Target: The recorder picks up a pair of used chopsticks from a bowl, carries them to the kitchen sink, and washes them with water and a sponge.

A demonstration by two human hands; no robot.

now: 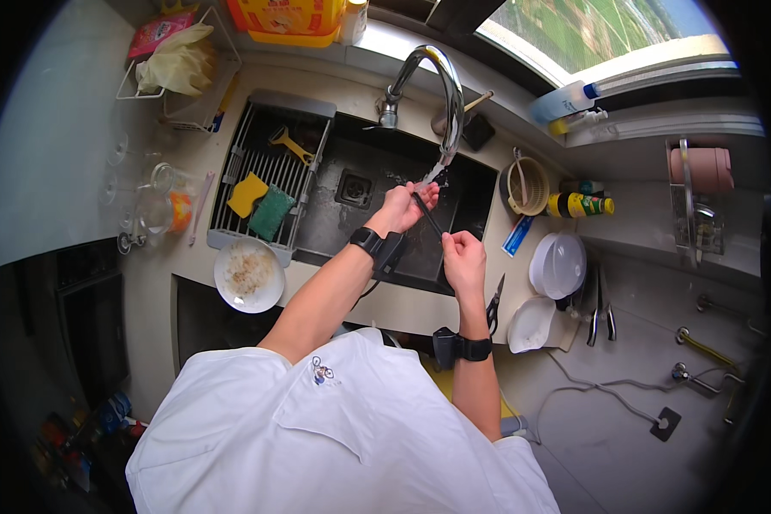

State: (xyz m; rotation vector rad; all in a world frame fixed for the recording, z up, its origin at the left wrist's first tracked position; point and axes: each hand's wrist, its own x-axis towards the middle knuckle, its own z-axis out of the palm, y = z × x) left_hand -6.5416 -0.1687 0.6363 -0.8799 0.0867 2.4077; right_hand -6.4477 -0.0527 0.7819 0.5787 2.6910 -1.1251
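Note:
Over the black sink [324,221], my right hand [466,260] grips one end of dark, slender sticks [431,218] that look like chopsticks; whether it is one or two I cannot tell. Their other end lies in my left hand [403,204], palm up, with its thumb and fingers around them. Water [433,173] runs from the curved chrome faucet [451,96] onto the left fingers and the tips of the sticks. Each wrist wears a black strapped device.
A draining rack [283,151] across the sink's left holds a peeler [291,145], a yellow sponge [247,194] and a green scouring pad [272,213]. A bowl with rice [249,275] stands at the counter's front edge. Scissors [495,305] lie right of my right hand, near plastic containers [557,265].

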